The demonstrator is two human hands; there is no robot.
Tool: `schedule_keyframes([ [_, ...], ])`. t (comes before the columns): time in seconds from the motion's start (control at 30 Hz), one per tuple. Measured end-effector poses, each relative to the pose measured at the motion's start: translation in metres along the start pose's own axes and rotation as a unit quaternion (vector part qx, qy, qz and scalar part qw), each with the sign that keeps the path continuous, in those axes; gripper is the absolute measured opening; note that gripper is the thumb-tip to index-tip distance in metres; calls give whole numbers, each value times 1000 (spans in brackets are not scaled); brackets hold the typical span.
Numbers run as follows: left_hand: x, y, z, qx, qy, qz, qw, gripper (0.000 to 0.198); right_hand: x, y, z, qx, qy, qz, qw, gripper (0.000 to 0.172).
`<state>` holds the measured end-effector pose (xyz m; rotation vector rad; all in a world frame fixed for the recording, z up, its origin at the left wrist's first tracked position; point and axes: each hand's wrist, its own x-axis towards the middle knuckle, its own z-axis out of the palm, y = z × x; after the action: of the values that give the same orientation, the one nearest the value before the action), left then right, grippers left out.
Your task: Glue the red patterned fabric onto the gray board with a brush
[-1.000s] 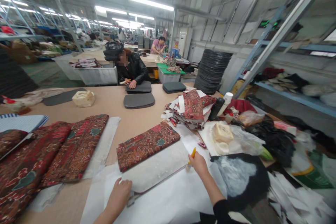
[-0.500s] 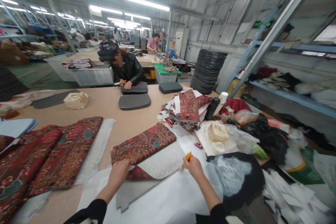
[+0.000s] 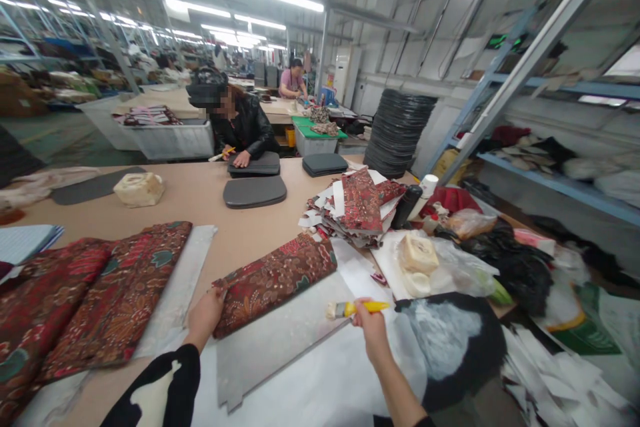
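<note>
My left hand [image 3: 206, 310] pinches the upper left corner of a red-brown patterned fabric piece [image 3: 280, 280]. This fabric lies over the upper part of a stack of flat grey panels [image 3: 280, 340], which has a notch at its lower left end. In my right hand [image 3: 370, 327] is a yellow-handled paintbrush [image 3: 367, 307], its pale bristles pointing left above the grey panel. White paper [image 3: 300, 387] lies under the stack. Right of my right hand, a black sheet [image 3: 480, 340] carries a smeared whitish patch.
Folded patterned fabric [image 3: 120, 293] lies at left. A heap of fabric pieces [image 3: 357, 207] stands beyond my work, near a black bottle [image 3: 407, 205]. Across the table [image 3: 200, 210], a co-worker [image 3: 245, 120] presses on dark panels [image 3: 255, 163]. Paper scraps [image 3: 560, 373] lie at lower right.
My left hand has moved up and left along the fabric, whose lifted lower edge now lies flat, baring more grey panel. The brush has turned from upright to nearly level.
</note>
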<state>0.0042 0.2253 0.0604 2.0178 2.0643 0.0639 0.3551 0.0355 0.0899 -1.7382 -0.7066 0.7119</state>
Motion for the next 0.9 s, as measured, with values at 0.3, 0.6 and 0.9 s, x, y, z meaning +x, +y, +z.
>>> schedule_keyframes([
  [0.3,-46,1,-1,20,99,10,995,39,-43,19,61,-153,-253,-57,954,13],
  [0.6,-139,-23,47,-24,-41,165,985,38,-42,-8,43,-322,-124,-105,933,20],
  [0.9,-148,-26,51,-57,-63,148,985,41,-90,-2,101,-311,-274,-160,896,16],
])
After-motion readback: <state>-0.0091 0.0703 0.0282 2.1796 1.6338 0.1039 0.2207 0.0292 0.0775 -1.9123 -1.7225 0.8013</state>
